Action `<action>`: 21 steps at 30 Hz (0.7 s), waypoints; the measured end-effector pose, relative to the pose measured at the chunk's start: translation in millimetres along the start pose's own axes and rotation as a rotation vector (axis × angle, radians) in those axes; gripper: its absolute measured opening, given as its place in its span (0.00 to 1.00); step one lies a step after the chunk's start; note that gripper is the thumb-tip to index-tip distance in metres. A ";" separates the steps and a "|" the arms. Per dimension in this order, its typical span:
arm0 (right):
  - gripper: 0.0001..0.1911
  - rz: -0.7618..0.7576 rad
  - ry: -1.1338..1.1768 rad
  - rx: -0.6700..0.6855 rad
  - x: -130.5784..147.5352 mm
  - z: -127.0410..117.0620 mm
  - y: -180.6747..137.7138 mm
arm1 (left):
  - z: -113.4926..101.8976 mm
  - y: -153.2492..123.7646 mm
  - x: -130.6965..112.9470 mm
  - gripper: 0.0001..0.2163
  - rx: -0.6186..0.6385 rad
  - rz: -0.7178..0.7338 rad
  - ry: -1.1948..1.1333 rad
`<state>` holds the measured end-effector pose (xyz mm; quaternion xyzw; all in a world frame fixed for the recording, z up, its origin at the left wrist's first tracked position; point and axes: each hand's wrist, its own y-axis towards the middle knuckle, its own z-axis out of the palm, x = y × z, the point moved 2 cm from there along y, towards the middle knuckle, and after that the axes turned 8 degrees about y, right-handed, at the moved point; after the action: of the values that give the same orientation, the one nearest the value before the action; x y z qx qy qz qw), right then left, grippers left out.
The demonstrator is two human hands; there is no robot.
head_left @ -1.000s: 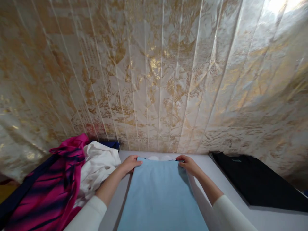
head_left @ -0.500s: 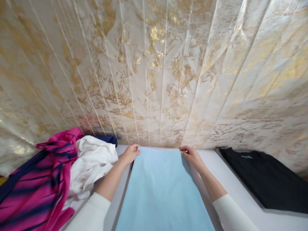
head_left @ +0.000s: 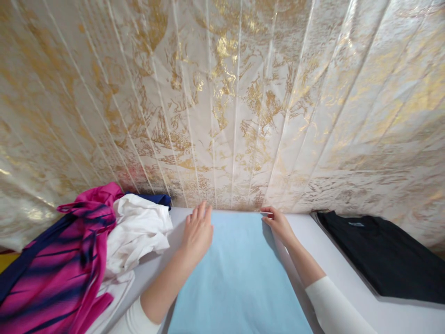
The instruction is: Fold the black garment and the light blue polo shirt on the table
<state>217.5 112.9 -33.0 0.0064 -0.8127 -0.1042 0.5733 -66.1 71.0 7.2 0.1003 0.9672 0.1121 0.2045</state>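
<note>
A smooth light blue cloth (head_left: 243,273), folded into a long panel, lies flat in front of me. Whether it is a shirt or some other garment, I cannot tell. My left hand (head_left: 199,229) rests palm down over its far left corner, fingers stretched toward the wall and nothing gripped. At the far right corner, the thumb and fingers of my right hand (head_left: 278,225) close on the cloth's edge.
A pale table (head_left: 302,232) carries everything. To the left lie a pink and navy garment (head_left: 62,269), a crumpled white garment (head_left: 139,232) and a navy piece (head_left: 153,199). A folded black T-shirt (head_left: 385,255) is at the right. A gold-patterned covering (head_left: 222,116) rises behind.
My left hand has gone from pinching the far left corner to lying flat over it, slightly further right. My right hand stays at the far right corner.
</note>
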 end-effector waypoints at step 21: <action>0.19 -0.009 -0.163 -0.013 13.0 -9.6 -99.8 | 27.5 -103.5 -40.6 0.29 0.179 0.356 0.283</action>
<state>211.1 12.1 -35.4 -0.0022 -0.8558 -0.1124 0.5049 -33.5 -32.8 -28.9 0.2699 0.9595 0.0733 0.0345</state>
